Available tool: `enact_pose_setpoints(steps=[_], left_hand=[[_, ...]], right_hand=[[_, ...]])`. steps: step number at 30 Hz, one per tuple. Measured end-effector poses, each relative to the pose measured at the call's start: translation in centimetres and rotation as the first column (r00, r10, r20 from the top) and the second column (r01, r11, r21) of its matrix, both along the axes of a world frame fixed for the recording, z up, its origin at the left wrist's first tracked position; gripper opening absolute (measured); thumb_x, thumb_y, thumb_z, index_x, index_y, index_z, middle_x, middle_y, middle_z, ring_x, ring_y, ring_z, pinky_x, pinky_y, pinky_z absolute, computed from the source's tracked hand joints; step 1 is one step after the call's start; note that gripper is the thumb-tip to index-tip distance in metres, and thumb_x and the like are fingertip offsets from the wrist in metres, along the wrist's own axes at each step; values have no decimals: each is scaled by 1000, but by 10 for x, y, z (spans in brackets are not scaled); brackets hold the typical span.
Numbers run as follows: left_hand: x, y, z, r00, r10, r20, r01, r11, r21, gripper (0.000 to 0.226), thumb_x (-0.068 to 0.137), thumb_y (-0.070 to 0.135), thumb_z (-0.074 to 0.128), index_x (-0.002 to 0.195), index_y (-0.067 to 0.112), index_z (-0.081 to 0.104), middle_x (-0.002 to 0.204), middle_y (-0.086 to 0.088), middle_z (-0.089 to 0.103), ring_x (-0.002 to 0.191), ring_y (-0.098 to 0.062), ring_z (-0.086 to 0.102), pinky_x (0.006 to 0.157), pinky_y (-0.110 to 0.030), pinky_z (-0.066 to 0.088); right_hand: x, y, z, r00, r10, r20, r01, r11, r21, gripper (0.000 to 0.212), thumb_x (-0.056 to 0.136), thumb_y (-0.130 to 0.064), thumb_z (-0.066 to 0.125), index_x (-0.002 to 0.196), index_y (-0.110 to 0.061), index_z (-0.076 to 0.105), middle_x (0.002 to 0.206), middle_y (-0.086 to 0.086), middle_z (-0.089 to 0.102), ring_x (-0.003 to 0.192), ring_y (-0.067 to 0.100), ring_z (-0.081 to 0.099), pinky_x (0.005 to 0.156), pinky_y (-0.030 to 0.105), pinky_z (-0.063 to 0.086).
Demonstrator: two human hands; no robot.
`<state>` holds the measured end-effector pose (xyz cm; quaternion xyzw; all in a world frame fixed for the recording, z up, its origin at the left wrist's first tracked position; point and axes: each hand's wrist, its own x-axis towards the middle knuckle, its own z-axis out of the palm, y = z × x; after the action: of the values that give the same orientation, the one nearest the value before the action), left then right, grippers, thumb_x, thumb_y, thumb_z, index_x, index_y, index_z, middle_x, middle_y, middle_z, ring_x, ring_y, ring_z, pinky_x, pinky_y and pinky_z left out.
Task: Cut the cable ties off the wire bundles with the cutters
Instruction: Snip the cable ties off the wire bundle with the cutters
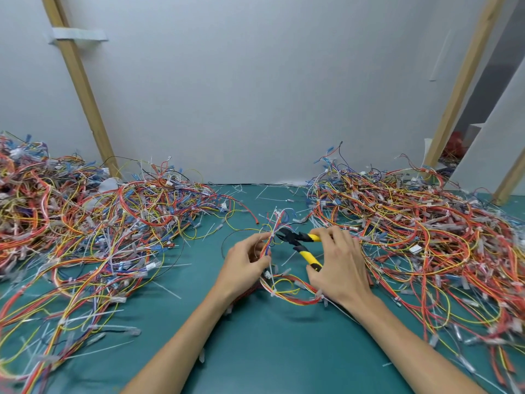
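Two big heaps are sitting on the green mat [255,351], the left wire pile [99,223] and the right wire pile [412,237]. Between them, near the middle, the left hand [244,265] is curling round a small wire bundle [284,294]. The right hand [341,265] is wrapping the cutters [298,243], yellow handles spread, jaws parted right at the wires. The bundle's looking light and floppy, so I'm guessing it's best pinched close beside a white cable tie [273,275], which is probably thin, stiff plastic.
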<state>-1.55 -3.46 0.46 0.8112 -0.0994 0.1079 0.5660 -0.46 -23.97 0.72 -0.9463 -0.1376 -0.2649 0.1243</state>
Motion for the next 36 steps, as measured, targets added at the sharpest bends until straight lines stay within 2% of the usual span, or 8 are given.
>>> enact_pose_setpoints(steps=[11,18,21,25,28,30,32,36], left_hand=[[-6,-3,3,999,13,44,-21,984,176,45,78,-2,62,116,22,67,76,19,62,69,11,56,75,-15,46],[-4,-3,1,999,21,41,-29,981,190,42,79,-1,62,112,24,69,75,15,63,68,1,55,73,-16,46],[-3,-3,-2,999,29,21,-33,983,178,43,79,1,62,113,27,68,78,16,65,70,2,57,73,-14,47],[-2,-3,-4,998,67,-4,-66,991,114,49,78,5,64,118,32,58,91,10,68,79,-9,61,68,-8,43],[-2,-2,-4,988,156,-9,-155,985,82,36,81,21,72,109,29,50,85,13,67,88,-4,58,66,-7,37],[-1,-2,-3,985,173,-10,-171,979,115,23,83,29,73,98,28,55,81,16,67,87,-2,59,70,-10,38],[-1,0,-1,993,117,-26,-111,981,161,8,89,27,68,88,31,62,82,22,69,88,3,62,72,-10,39],[-1,6,3,987,-72,-144,82,994,66,15,96,10,55,94,21,65,91,11,75,89,2,66,80,-19,45]], right_hand=[[-3,2,0,999,47,7,-47,998,-32,50,63,-34,72,108,-22,57,97,-4,54,89,22,49,81,36,41],[-4,3,1,1000,24,4,-24,999,-24,35,62,-28,73,94,-22,62,76,-6,60,71,25,57,58,29,38],[-4,2,3,999,18,-27,-19,1000,-22,32,65,-29,68,95,-25,60,76,-7,60,72,24,57,57,28,35],[-4,2,2,998,1,-70,2,999,38,28,66,-32,65,92,-29,56,74,-7,60,71,24,58,55,28,38],[-3,1,1,998,-10,-69,17,995,103,26,65,-30,66,88,-29,54,70,-7,59,67,25,57,55,30,42],[-3,0,1,999,-12,-49,18,992,127,26,63,-29,68,87,-29,55,68,-7,59,65,25,57,54,29,42],[-3,0,1,999,-4,-35,8,993,116,28,62,-28,69,88,-29,57,69,-7,60,66,25,59,54,29,42],[-4,2,1,1000,26,-9,-25,996,85,30,63,-29,68,91,-29,58,73,-9,60,68,23,58,56,29,42]])
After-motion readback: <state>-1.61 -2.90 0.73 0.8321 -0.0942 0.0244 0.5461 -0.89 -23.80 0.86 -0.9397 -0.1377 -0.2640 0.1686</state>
